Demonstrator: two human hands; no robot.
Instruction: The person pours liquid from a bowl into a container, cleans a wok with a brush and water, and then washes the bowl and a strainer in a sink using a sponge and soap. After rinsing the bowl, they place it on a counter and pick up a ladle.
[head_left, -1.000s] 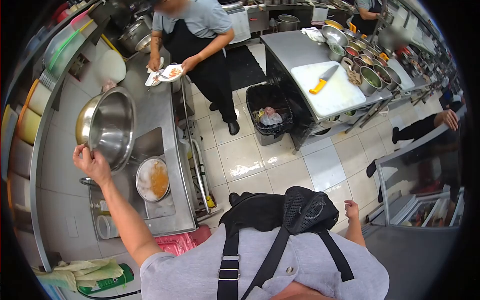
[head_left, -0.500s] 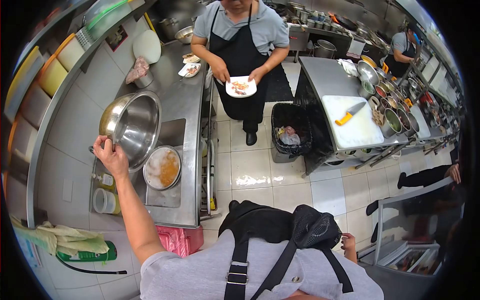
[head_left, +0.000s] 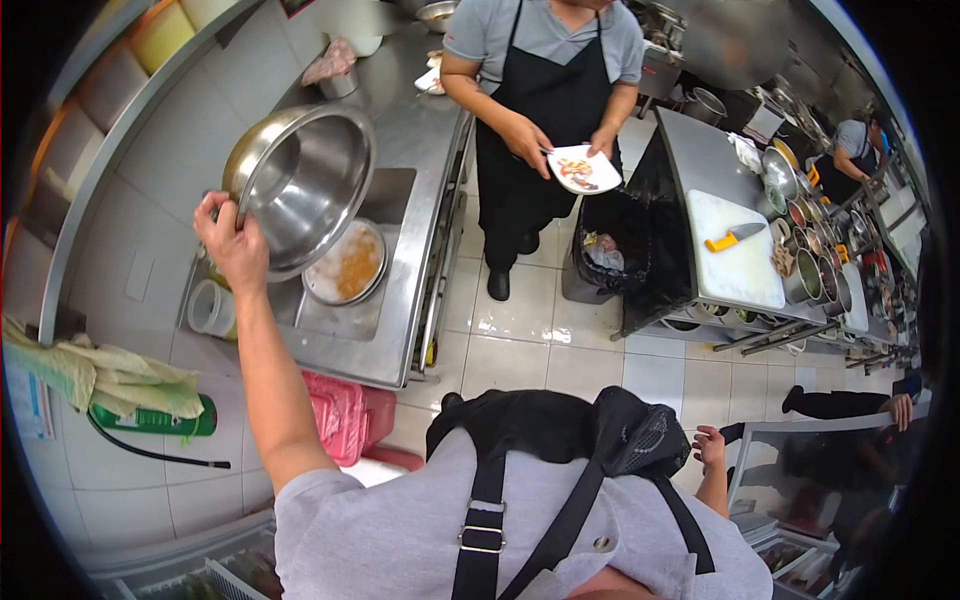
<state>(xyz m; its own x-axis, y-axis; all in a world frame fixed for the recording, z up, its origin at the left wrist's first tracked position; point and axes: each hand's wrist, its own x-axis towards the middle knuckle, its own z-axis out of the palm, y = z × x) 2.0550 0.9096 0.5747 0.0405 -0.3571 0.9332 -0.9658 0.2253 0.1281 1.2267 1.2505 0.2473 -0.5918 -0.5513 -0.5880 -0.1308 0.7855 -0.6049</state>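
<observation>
My left hand (head_left: pixel 232 240) grips the rim of a large stainless steel bowl (head_left: pixel 310 190), fingers closed on its near left edge. The bowl is tilted on its side with its hollow facing right, and no food shows inside. Just below it, in the metal sink (head_left: pixel 390 205), a round vessel (head_left: pixel 352 268) contains foamy, orange-tinted liquid. Down by my right side, my right hand (head_left: pixel 710 447) hangs with its fingers loosely apart and holds nothing.
A co-worker holds a white plate (head_left: pixel 583 170) of food scraps beside a black-lined bin (head_left: pixel 603 262). On the right counter, a yellow-handled knife (head_left: pixel 733 238) lies on a white cutting board (head_left: pixel 740 275). A red plastic bin (head_left: pixel 345 415) stands below the sink counter.
My view has turned and shifted, so the sink and counters appear elsewhere in the frame. My left hand still holds the bowl. The co-worker's plate is now nearer the black-lined bin.
</observation>
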